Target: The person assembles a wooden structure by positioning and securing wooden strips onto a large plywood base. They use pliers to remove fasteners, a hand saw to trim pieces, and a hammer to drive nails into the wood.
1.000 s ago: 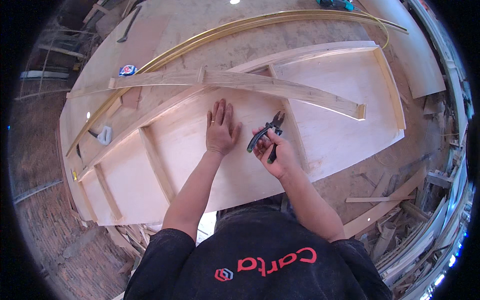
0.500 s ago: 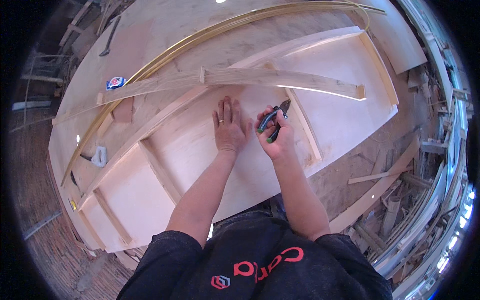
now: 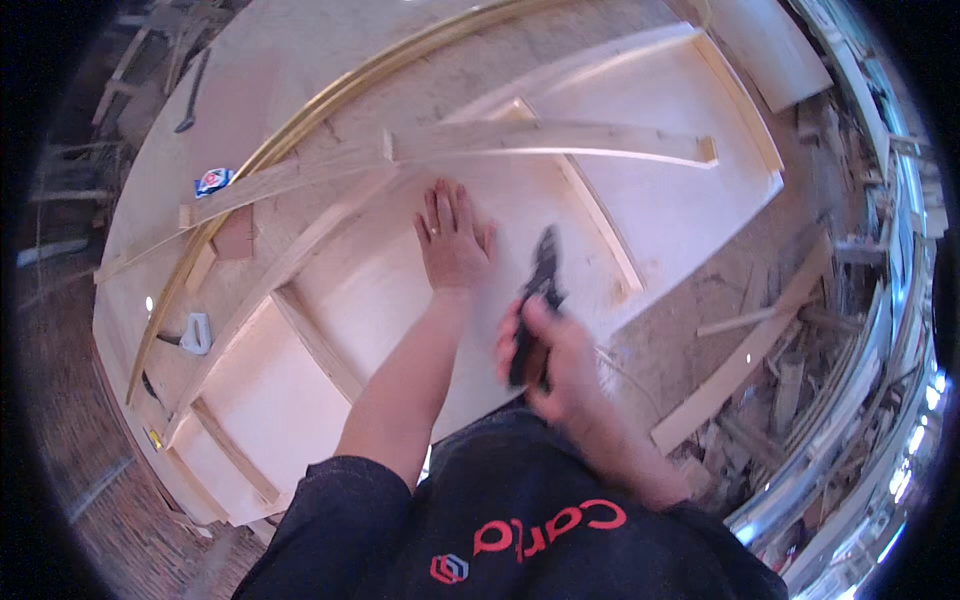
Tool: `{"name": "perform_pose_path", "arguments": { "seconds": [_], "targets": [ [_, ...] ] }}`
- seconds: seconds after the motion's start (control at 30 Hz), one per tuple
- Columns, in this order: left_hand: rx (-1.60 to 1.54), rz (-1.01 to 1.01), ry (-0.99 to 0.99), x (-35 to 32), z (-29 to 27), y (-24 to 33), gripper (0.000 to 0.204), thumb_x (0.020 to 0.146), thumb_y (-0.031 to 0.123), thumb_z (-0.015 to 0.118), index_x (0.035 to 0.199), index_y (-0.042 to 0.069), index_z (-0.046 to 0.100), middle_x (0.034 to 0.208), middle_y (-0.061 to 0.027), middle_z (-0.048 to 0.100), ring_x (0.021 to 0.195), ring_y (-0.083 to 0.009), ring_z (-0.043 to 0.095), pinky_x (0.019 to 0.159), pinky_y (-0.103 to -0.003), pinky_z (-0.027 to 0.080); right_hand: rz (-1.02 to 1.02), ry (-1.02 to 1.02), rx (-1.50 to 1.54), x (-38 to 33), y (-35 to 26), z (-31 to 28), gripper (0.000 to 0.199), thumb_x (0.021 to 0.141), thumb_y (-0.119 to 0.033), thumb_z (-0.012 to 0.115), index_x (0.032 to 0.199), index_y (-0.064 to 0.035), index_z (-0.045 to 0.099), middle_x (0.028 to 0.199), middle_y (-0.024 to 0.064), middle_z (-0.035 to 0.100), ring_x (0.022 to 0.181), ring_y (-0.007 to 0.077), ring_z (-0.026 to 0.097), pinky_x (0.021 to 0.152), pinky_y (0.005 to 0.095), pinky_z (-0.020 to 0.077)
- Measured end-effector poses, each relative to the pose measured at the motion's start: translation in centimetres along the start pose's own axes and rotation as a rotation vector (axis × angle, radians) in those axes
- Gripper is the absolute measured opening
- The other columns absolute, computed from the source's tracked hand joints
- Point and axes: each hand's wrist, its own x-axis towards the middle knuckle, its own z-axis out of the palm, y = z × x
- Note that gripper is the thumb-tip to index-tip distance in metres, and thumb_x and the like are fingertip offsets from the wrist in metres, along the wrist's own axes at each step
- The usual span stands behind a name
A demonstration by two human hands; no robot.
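My left hand [image 3: 453, 240] lies flat, fingers spread, on the pale panel [image 3: 380, 258] of a wooden frame. To its right and nearer my body, my right hand [image 3: 555, 355] is wrapped round the dark handles of a pair of pliers [image 3: 543, 270]. Their jaws point away from me, raised over the panel; motion smears hand and tool a little. A crosspiece [image 3: 605, 225] of the frame stands right of the pliers. A long curved wooden strip [image 3: 540, 138] spans the frame beyond both hands.
Yellowish bent strips [image 3: 340, 100] arc along the far side of the worktable. A handsaw with a white handle [image 3: 197, 335], a small blue and white packet [image 3: 213, 181] and a dark bar [image 3: 193, 92] lie at the left. Scrap wood [image 3: 790, 395] is heaped at the right.
My right hand has drawn the pliers back toward my body, away from the crosspiece, and their jaws now point more straight ahead. My left hand stays flat on the panel. The view has shifted slightly.
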Motion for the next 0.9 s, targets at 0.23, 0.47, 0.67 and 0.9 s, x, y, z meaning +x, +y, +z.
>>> {"name": "perform_pose_path", "arguments": {
  "seconds": [0.23,0.47,0.67,0.9],
  "targets": [
    [-0.011,0.016,-0.021,0.5,0.3,0.5,0.079,0.103,0.054,0.043,0.166,0.010,0.024,0.174,-0.0154,0.013,0.161,-0.0341,0.010,0.128,-0.057,0.008,0.197,0.074,-0.320,2.1,-5.1,-9.7,0.023,0.107,-0.021,0.055,0.122,-0.0052,0.063,0.107,0.0114,0.073,0.080,0.0137,0.061,0.074,0.0310,0.0522],
    [0.026,0.014,-0.004,0.5,0.2,-0.1,0.079,0.102,0.056,0.044,0.165,0.011,0.025,0.174,-0.0151,0.013,0.161,-0.0341,0.010,0.128,-0.057,0.009,0.075,-0.067,0.260,13.3,-2.7,-5.6,0.024,0.110,-0.023,0.050,0.120,-0.0049,0.062,0.114,0.0139,0.072,0.088,0.0173,0.065,0.082,0.0349,0.0564],
    [0.027,0.012,-0.018,0.3,0.2,0.0,0.080,0.101,0.055,0.048,0.165,0.012,0.024,0.174,-0.0146,0.013,0.161,-0.0340,0.010,0.127,-0.057,0.010,-0.065,0.036,0.330,16.0,-3.6,-3.5,0.027,0.109,-0.029,0.052,0.121,-0.0084,0.064,0.112,0.0067,0.073,0.093,0.0207,0.067,0.089,0.0413,0.0533],
    [0.005,0.008,-0.022,0.4,0.3,0.1,0.082,0.100,0.052,0.053,0.165,0.012,0.024,0.174,-0.0145,0.013,0.161,-0.0348,0.010,0.127,-0.058,0.010,-0.142,0.048,0.396,17.3,-3.1,-2.9,0.023,0.107,-0.026,0.057,0.121,-0.0082,0.064,0.111,0.0069,0.073,0.097,0.0221,0.068,0.091,0.0438,0.0526]
  ]
}}
